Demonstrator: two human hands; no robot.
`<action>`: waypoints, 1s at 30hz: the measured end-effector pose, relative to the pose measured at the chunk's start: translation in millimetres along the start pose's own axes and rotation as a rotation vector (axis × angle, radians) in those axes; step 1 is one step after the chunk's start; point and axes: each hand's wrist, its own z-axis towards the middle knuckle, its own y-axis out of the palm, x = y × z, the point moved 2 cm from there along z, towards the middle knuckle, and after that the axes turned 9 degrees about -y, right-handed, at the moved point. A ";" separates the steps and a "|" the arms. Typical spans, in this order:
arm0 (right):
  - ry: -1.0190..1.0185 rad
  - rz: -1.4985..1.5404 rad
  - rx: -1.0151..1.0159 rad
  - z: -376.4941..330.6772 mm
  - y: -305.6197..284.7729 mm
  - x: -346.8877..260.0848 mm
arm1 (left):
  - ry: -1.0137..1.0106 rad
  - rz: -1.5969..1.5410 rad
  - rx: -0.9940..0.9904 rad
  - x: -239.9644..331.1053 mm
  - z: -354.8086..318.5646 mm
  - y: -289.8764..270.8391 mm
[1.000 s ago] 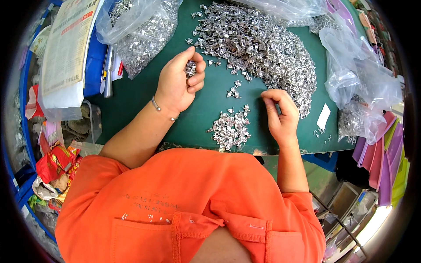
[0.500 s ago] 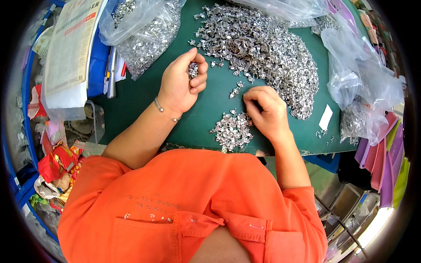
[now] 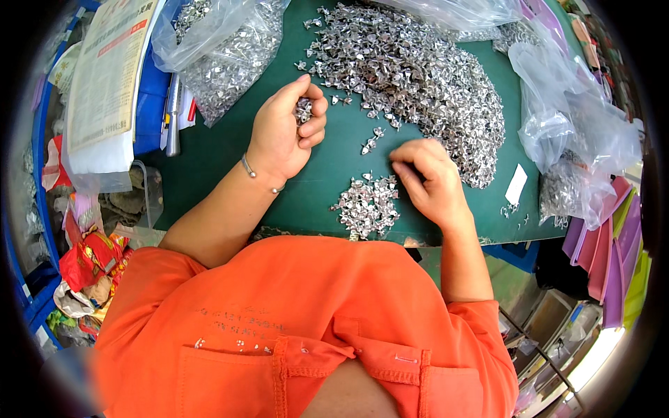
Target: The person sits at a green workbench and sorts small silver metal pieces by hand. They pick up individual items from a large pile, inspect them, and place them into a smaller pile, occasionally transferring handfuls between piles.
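Note:
My left hand (image 3: 282, 129) is cupped above the green tabletop, its fingers curled round a clutch of small silvery metal pieces (image 3: 303, 111). My right hand (image 3: 433, 180) hovers between two piles, fingers bent and thumb close to the index finger; anything in that pinch is too small to make out. Just left of it lies a small pile of the metal pieces (image 3: 366, 205), near the table's front edge. A much larger heap of the same pieces (image 3: 425, 76) spreads beyond the right hand. A few loose ones (image 3: 373, 141) lie between the hands.
Clear plastic bags of metal pieces stand at the back left (image 3: 233, 76) and right (image 3: 568, 188). A white paper slip (image 3: 516, 184) is on the green table (image 3: 279, 216). Printed sheets (image 3: 104, 90) rest by a blue bin (image 3: 152, 104); purple and pink folders (image 3: 606, 251) hang at right.
My right hand has drawn slightly right, away from the small pile, its fingers and thumb shifting. The left hand keeps its cupped hold; the whole view has shifted slightly.

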 end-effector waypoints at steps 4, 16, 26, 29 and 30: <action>0.026 0.027 0.060 11.3 2.2 -2.7 | -0.011 -0.007 0.009 0.0 0.2 -0.2; 0.213 -0.107 0.030 16.1 -5.7 2.3 | -0.008 -0.010 0.012 -1.4 0.0 -0.9; 0.116 0.081 -0.083 4.8 0.1 -1.5 | -0.001 -0.008 0.016 -0.6 0.2 -0.8; 0.108 0.194 -0.166 10.3 -3.8 -5.7 | -0.005 -0.012 0.015 -0.9 0.5 -1.3; 0.051 0.137 -0.104 13.7 -2.7 -7.0 | -0.004 -0.010 0.011 -0.9 0.8 -1.0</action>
